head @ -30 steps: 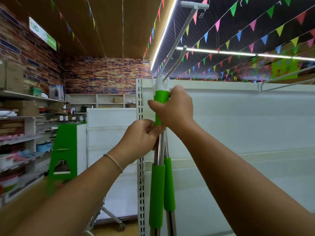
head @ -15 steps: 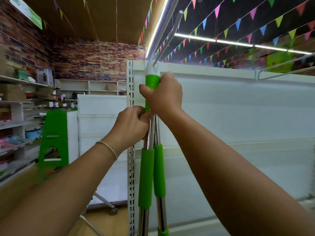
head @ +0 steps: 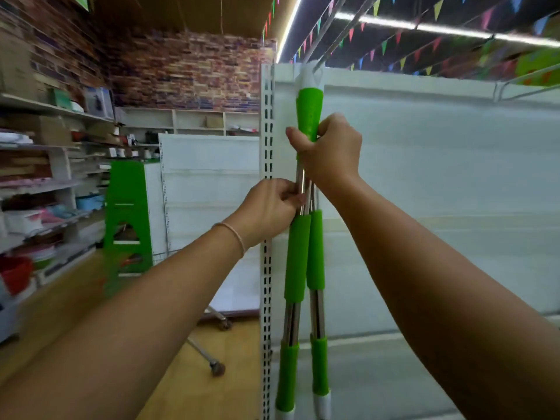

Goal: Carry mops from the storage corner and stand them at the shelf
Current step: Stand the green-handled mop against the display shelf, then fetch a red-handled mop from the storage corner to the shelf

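Head view: the frame has dropped since a second ago. The mop heads at the top of the poles, visible earlier against the ceiling, are out of sight now, and the lower green sleeves and white end caps have come into view near the floor. My right hand (head: 328, 150) has slid lower on the upper green grip (head: 309, 113); more of that grip shows above my fingers than before. It is wrapped firmly around the bundle. My left hand (head: 268, 207) pinches the bare steel section just above the middle green sleeves, fingers curled on the poles.

The mops (head: 300, 256), two poles held together, stand nearly upright right against the white shelf (head: 439, 165), just beside its slotted upright (head: 266, 207). The poles spread slightly toward the bottom.

Judgement: carrying looks done; this is the standing step, settling the pair so they lean without sliding. Whether the lower ends touch the floor I cannot tell.

Around: a green step stool (head: 127, 219) to the left, well apart. A wheeled metal leg (head: 209, 356) pokes out on the wooden floor near the shelf base, the one thing close enough to trip on. Stocked shelves (head: 36, 183) along the left wall. Bunting (head: 394, 47) and a wire rail (head: 527, 83) overhead could snag the tall ends.
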`<state>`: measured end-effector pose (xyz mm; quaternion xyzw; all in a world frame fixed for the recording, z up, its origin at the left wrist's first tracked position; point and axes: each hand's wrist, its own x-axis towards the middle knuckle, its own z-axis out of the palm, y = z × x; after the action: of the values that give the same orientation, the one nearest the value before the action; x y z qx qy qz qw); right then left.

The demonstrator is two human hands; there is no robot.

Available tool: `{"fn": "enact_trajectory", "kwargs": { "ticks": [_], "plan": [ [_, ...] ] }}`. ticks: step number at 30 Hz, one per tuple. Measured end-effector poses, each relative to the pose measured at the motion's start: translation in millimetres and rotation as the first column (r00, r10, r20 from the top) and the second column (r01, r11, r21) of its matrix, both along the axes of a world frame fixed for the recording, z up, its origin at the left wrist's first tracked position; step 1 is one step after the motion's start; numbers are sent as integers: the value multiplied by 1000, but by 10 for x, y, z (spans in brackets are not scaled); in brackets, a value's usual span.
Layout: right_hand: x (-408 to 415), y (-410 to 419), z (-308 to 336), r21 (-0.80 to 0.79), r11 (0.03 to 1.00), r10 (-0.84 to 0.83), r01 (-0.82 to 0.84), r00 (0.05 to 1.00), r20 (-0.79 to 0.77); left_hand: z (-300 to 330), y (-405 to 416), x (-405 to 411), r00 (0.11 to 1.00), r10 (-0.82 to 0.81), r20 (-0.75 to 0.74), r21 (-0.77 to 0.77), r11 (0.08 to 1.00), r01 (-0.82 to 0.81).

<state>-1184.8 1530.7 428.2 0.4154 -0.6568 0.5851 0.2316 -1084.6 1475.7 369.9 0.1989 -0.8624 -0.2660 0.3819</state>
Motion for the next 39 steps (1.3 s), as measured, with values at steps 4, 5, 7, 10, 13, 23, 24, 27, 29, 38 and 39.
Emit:
{"fn": "enact_trajectory", "kwargs": {
  "ticks": [4, 5, 7, 10, 13, 23, 24, 27, 29, 38, 39],
  "plan": [
    [158, 95, -253, 71, 995, -75, 74, 997, 21, -212, 25, 401, 982, -29, 189, -17, 999, 33],
    [193, 113, -327, 97, 991, -93, 89, 995, 33, -276, -17, 537, 972, -17, 235, -29, 999, 24],
    [294, 149, -464, 131, 984, -127, 118, 990, 58, -387, -104, 844, 951, 19, 310, -72, 997, 3],
    [603, 162, -644, 165, 956, -251, 242, 967, 32, -498, -270, 1316, 928, 90, 361, -120, 992, -50],
    [1074, 97, -822, 113, 941, -310, 320, 946, -94, -611, -447, 1782, 923, 134, 361, -137, 986, -89],
    [2543, -745, -1228, 297, 954, 61, -26, 992, -110, -885, -1055, 3472, 860, 334, 386, -233, 937, -260],
    [2679, -854, -1290, 326, 943, 97, -61, 991, -96, -931, -1106, 3666, 843, 359, 399, -234, 929, -285],
    [3067, -1150, -1443, 369, 912, 212, -177, 976, -56, -1079, -1278, 4241, 793, 441, 420, -222, 897, -382],
    [3317, -1323, -1517, 395, 889, 270, -231, 962, -46, -1173, -1389, 4606, 747, 493, 446, -221, 870, -441],
    [4373, -2296, -1933, 513, 755, 493, -409, 869, -33, -1528, -1797, 5897, 613, 634, 471, -120, 735, -667],
    [4473, -2426, -2002, 524, 738, 512, -426, 859, -23, -1563, -1850, 5998, 602, 643, 473, -106, 720, -686]
  ]
}}
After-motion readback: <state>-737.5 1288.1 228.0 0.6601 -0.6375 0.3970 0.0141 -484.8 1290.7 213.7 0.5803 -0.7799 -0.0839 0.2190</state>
